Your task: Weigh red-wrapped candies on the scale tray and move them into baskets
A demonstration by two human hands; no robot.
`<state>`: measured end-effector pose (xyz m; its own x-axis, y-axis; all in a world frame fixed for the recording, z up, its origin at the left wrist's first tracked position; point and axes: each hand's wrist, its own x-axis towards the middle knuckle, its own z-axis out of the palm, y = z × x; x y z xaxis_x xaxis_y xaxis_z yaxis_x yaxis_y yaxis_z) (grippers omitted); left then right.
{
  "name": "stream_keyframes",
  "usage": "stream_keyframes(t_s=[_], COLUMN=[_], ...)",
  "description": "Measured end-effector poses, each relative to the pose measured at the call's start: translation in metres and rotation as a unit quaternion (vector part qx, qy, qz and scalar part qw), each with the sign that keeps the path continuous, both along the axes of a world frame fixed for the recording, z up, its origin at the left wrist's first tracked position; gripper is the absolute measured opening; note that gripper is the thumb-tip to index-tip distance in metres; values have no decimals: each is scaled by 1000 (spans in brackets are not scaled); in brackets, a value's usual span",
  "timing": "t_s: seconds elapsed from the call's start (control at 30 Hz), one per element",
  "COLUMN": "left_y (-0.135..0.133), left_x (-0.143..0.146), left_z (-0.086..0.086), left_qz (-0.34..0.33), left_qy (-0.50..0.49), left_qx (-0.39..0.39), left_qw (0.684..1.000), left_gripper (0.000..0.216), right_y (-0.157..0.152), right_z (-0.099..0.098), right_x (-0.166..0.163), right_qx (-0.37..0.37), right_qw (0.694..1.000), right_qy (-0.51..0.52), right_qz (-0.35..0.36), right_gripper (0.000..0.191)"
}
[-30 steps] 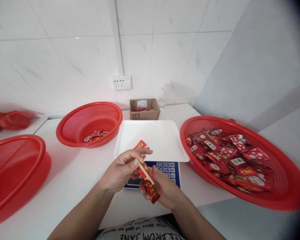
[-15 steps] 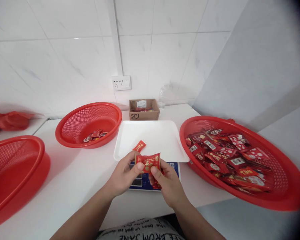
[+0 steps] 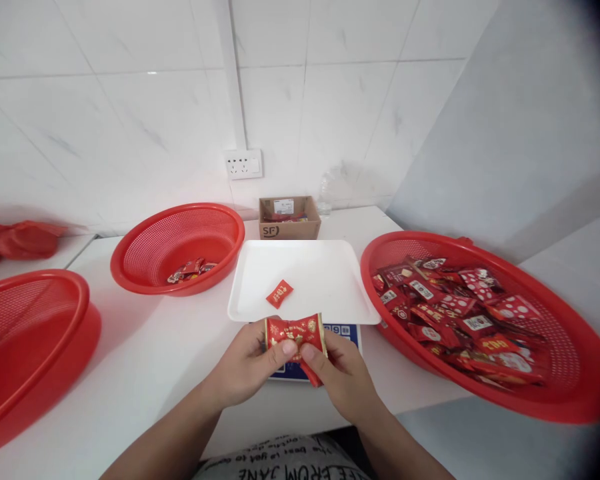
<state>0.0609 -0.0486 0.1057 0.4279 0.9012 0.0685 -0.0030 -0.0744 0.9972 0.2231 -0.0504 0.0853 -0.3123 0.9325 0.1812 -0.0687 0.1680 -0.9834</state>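
Both hands are working at the near edge of the white counter (image 3: 155, 347). The left hand (image 3: 245, 363) and right hand (image 3: 343, 380) are each pinching the same red packet (image 3: 294, 331) with thumb and fingers, holding it flat just above the front of the blue scale (image 3: 341, 331). The right hand is also tucking a second red wrapper (image 3: 313, 373) under its fingers (can't tell exactly what it is).

On the scale, one white tray (image 3: 325, 263) is carrying one small red sachet (image 3: 279, 293).

I'm counting three red baskets:
- The left basket (image 3: 40, 353) is sitting at the near left corner.
- The middle basket (image 3: 180, 237) is holding a few packets toward the far edge.
- The right basket (image 3: 555, 407) is piled with packets and seems to be hanging past the right edge.

One cardboard box (image 3: 289, 221) is sitting at the far edge under one wall socket (image 3: 243, 164) on the white tiles.

Bare counter is lying open between the left basket and the scale.
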Motion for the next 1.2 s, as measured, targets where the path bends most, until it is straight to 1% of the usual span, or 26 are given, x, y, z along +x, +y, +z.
stream_keyframes(t_s=[0.1,0.2,0.27,0.37,0.47,0.6,0.67,0.8,0.9,1.0,1.03,1.1,1.2], left_y=[-1,-2,-2,-2,-3,-3,-3,-3,-3,-3,-3,-3,-4], left_x=[1,3,3,2,1,0,-1,-3,-6,-7,-7,-6,-5], left_z=[1,1,1,1,2,2,1,-5,-10,-11,-10,-8,-5], left_qz=[-46,-63,-64,-47,-34,-30,-33,-33,-26,-28,-31,-39,-45], left_qy=[-20,-48,-65,-76,-72,-72,-77,-92,-103,-107,-103,-87,-58], left_qx=[-2,-20,-39,-59,-51,-43,-35,-16,-21,-26,-27,-34,-58], left_qw=[999,997,995,994,996,996,996,995,994,994,994,995,996], left_gripper=[38,38,38,36,36,37,39,39,37,35,35,35,36], right_y=[-1,-2,-4,-6,-8,-8,-8,-11,-13,-12,-10,-7,-3], right_z=[2,2,2,0,-1,-1,-2,-5,-2,4,5,6,5], right_x=[1,1,1,2,3,5,5,6,7,8,9,10,12], right_qx=[30,47,45,19,-3,7,9,1,-34,-64,-66,-57,-31], right_qw=[999,999,999,999,998,998,998,999,997,992,992,995,999], right_qy=[3,6,2,7,28,34,27,28,42,45,46,51,36], right_qz=[-13,-12,0,33,58,58,47,-15,-56,-95,-94,-64,-25], right_gripper=[25,25,27,34,42,45,44,38,37,38,39,41,38])
